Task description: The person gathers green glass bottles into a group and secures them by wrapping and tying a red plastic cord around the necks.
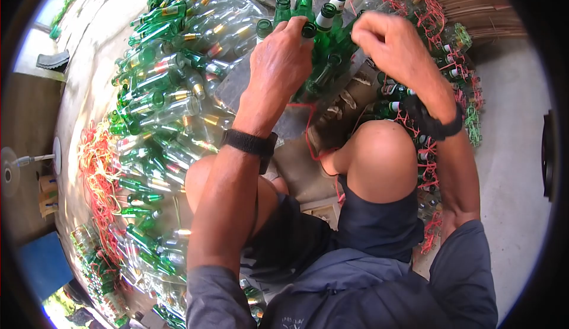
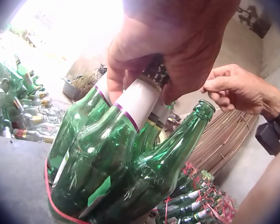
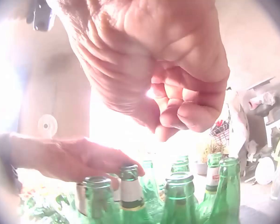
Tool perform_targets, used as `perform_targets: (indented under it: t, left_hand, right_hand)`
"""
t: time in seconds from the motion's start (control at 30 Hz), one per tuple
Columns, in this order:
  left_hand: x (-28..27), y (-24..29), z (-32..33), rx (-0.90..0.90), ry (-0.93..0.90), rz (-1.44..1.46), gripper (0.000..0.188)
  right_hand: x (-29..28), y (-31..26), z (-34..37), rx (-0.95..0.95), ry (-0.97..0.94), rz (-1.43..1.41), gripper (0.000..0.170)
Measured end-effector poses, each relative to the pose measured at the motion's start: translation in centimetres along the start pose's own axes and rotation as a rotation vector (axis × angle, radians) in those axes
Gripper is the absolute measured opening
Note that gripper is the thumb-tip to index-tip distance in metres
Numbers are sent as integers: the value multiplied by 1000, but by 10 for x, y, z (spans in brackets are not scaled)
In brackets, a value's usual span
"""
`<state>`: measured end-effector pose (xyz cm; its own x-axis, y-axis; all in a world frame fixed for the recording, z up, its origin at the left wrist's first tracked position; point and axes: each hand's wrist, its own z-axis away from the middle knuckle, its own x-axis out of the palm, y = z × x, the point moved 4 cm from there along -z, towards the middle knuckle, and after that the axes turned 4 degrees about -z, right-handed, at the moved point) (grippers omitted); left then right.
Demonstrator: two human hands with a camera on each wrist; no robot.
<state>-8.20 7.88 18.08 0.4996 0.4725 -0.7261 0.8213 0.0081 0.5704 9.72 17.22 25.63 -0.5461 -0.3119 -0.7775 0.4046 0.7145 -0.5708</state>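
Note:
A cluster of upright green glass bottles (image 1: 326,62) stands in front of the knees. In the left wrist view, a thin red string (image 2: 47,179) runs around their lower part. My left hand (image 1: 277,59) grips the neck of a white-labelled green bottle (image 2: 100,154) from above; its mouth is hidden by the fingers. Beside it, a bare-necked bottle (image 2: 170,163) leans outward. Over the right side of the cluster hovers my right hand (image 1: 394,47), fingers curled in toward the palm. Nothing shows between those fingers in the right wrist view (image 3: 177,102).
A big heap of loose green and clear bottles (image 1: 160,92) spreads over the floor at left. Tangled red and orange string (image 1: 98,175) lies along its edge. Bundles of bottles tied with red string (image 1: 424,151) stand at right. A fan (image 1: 18,163) is far left.

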Motion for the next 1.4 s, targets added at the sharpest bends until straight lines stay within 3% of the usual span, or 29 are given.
perform_targets:
  t: [0.17,0.23,0.3,0.5,0.6,0.73,0.8,0.93,1.03,1.1,1.33,1.4]
  left_hand:
    - [0,1,-2,-1,27,-12,40]
    - [0,-2,-2,33,54,4,41]
    - [-3,-3,1,48,73,28,42]
    - [-16,0,7,107,123,5,43]
    - [-19,2,6,103,153,25,44]
    - [-19,5,5,110,169,32,43]
    - [-18,7,5,107,160,21,44]
    - [-25,13,6,128,194,23,44]
    - [-30,15,11,139,183,58,42]
    - [-31,15,14,159,283,2,37]
    - [-42,26,24,197,317,71,21]
    - [-41,31,28,185,307,78,18]
  right_hand:
    - [60,53,66,279,-400,-326,16]
    - [91,63,86,341,-624,-289,28]
    - [128,82,107,491,-725,-544,37]
    - [205,109,136,741,-832,-823,64]
    - [210,98,137,807,-827,-1010,64]
    - [205,87,128,774,-893,-972,61]
    - [204,82,128,699,-1042,-1038,39]
    - [192,76,126,642,-879,-1028,30]
    - [175,73,126,782,-766,-1008,31]
    - [155,63,115,587,-664,-862,33]
    - [123,69,93,480,-555,-648,37]
    - [104,55,80,300,-499,-477,37]
